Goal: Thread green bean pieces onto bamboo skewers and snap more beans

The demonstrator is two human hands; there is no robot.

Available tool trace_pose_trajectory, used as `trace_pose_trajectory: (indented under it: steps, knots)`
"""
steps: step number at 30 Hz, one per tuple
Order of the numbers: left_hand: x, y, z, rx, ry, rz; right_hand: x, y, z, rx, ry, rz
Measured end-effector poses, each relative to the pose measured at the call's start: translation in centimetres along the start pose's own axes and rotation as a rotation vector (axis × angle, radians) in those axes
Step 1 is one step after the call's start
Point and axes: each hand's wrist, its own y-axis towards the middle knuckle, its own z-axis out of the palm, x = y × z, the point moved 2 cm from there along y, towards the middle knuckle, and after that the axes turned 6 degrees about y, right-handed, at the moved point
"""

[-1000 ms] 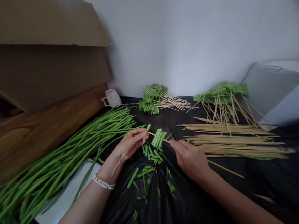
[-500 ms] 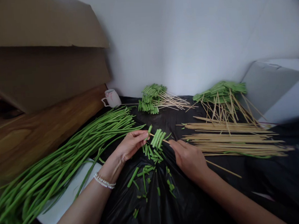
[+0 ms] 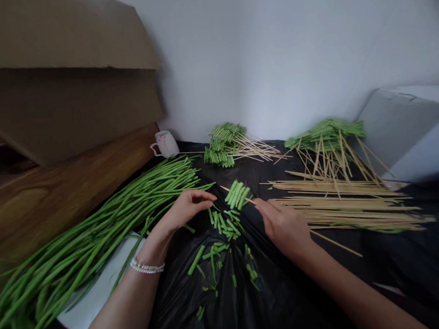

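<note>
Over the black plastic (image 3: 281, 295), the right hand (image 3: 286, 225) has a skewer (image 3: 249, 200) loaded with a row of cut green bean pieces (image 3: 237, 195). Left hand (image 3: 190, 206) kinda hangs near the skewer's bare tip, thumb and fingers a narrow gap apart.

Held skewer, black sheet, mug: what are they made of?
Held skewer: likely bamboo or wood, matte; thin, straight, pale tan.
Black sheet: probably thin plastic film, slightly glossy; sharp creases catch soft highlights.
Mug: perhaps ceramic; pale, smooth-looking, pinkish markings. Plastic can't be ruled out.
</note>
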Motion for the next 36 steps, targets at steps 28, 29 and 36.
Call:
trace_pose_trajectory:
  steps: [28,29,36]
  knots:
    - [-0.9,-0.5,0.1,0.117,-0.146,0.003,0.0,0.1,-0.3,-0.050,0.070,-0.003]
    - [-1.0,-0.5,0.4,0.091,-0.255,-0.016,0.1,0.1,-0.2,-0.047,0.087,0.006]
    - [-1.0,-0.3,1.4,0.040,-0.678,-0.131,0.3,0.0,-0.1,-0.023,0.138,0.011]
